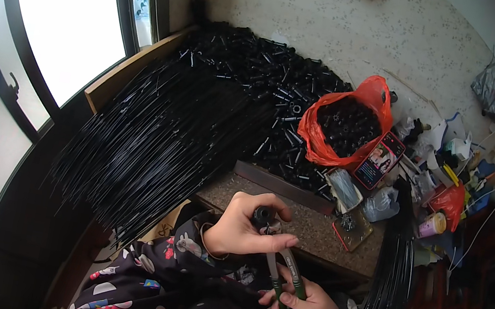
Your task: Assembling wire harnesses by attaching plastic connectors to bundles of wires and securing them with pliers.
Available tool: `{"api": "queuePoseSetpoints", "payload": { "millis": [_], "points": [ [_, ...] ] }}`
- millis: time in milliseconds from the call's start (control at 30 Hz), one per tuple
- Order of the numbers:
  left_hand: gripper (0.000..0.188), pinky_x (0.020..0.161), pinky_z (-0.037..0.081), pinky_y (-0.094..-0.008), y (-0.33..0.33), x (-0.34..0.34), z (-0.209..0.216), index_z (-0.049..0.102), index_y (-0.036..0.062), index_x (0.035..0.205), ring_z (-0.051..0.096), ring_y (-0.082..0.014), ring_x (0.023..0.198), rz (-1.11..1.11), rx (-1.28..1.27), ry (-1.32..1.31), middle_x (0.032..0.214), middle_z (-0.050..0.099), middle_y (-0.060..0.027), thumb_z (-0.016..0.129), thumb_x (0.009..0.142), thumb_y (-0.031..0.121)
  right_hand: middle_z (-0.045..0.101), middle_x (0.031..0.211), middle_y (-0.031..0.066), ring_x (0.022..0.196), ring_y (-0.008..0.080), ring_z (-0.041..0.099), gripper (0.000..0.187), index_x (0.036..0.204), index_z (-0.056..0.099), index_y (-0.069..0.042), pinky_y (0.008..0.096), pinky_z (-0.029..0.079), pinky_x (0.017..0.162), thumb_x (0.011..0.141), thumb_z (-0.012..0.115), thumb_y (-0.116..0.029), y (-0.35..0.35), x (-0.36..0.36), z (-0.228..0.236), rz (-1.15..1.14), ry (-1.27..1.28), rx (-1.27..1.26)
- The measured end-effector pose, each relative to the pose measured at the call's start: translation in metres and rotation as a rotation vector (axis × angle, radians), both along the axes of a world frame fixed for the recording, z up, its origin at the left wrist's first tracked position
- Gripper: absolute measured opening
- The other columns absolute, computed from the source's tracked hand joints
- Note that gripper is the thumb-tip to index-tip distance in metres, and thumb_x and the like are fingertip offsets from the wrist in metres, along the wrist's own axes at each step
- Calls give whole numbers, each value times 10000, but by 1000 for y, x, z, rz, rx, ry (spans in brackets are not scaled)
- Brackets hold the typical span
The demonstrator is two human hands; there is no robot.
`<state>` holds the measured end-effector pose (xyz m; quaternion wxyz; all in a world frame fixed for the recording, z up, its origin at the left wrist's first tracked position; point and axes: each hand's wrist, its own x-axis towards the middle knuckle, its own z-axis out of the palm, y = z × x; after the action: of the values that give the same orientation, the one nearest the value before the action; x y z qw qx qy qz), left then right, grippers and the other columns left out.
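A small black cylindrical part (pixel 261 214) is gripped in my left hand (pixel 241 229), its round hollow end facing up between the curled fingers. My right hand (pixel 314 303) is closed around the green-gripped handles of metal pliers (pixel 273 267). The pliers point up toward the left hand, and their jaws are at the black part, partly hidden by the thumb. Whether the jaws pinch it I cannot tell. Both hands are just in front of the speckled tabletop (pixel 220 195), over my dark patterned clothing.
Long thin black rods (pixel 152 131) lie spread at left. Behind them is a heap of small black parts (pixel 258 57). A red plastic bag (pixel 309 140) holds more, beside a lit phone (pixel 380 160). A dark bar (pixel 284 188) edges the heap. More black rods (pixel 391 279) hang at right.
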<state>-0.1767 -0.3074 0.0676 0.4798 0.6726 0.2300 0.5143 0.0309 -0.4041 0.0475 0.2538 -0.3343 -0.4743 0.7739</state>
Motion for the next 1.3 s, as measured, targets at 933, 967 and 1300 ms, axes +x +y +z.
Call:
{"api": "queuePoseSetpoints", "payload": {
  "millis": [933,967,1300],
  "points": [
    [550,492,273,-189,17,51,-46,567,-74,1061,388,-24,529,10,-56,9,580,450,61,813,666,219,565,791,167,786,364,559,228,937,542,-41,433,455,681,736,643,-76,134,126,-120,-852,-1358,902],
    [550,492,273,-189,18,50,-47,567,-74,1061,388,-24,529,6,-52,9,580,450,61,813,666,219,565,791,167,786,364,559,228,937,542,-41,433,455,681,736,643,-76,134,128,-122,-858,-1359,902],
    [469,488,269,-190,23,54,-49,568,-84,1038,380,-28,525,-20,-92,12,579,443,55,779,688,147,585,785,138,839,321,538,146,924,508,-27,405,460,712,779,489,-26,136,137,-116,-709,-1373,1011]
  ]
}}
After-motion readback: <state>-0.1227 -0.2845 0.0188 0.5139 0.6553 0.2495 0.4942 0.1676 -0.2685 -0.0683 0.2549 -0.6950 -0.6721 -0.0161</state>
